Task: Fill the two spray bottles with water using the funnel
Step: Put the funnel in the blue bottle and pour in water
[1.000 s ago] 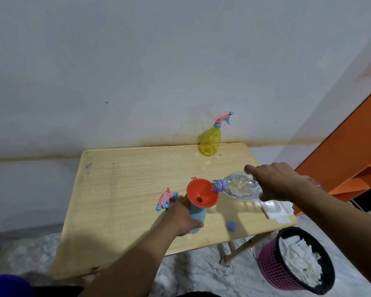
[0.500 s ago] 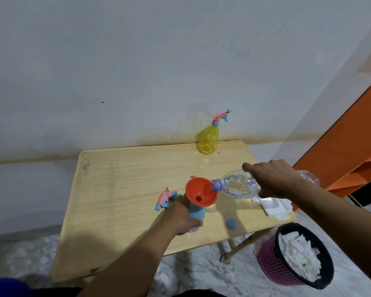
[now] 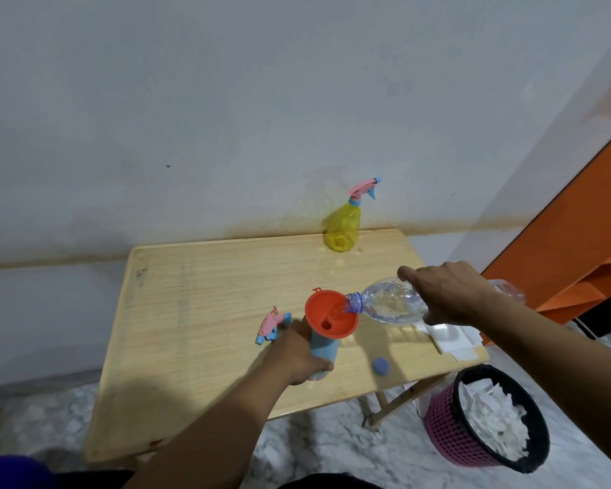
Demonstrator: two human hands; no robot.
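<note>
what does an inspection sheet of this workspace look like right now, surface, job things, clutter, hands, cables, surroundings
surface: wooden folding table, set against the wall, with a wet patch near the far right corner
job's things: orange funnel sits in the blue spray bottle; clear water bottle is tipped, mouth over the funnel rim; yellow spray bottle stands capped at the far edge; loose spray head lies left of the funnel
clutter: blue cap, white papers at the right edge
hands: left hand grips the blue spray bottle; right hand holds the water bottle
cables: nothing seen
surroundings: pink bin of paper scraps on the floor, orange furniture to the right
</note>
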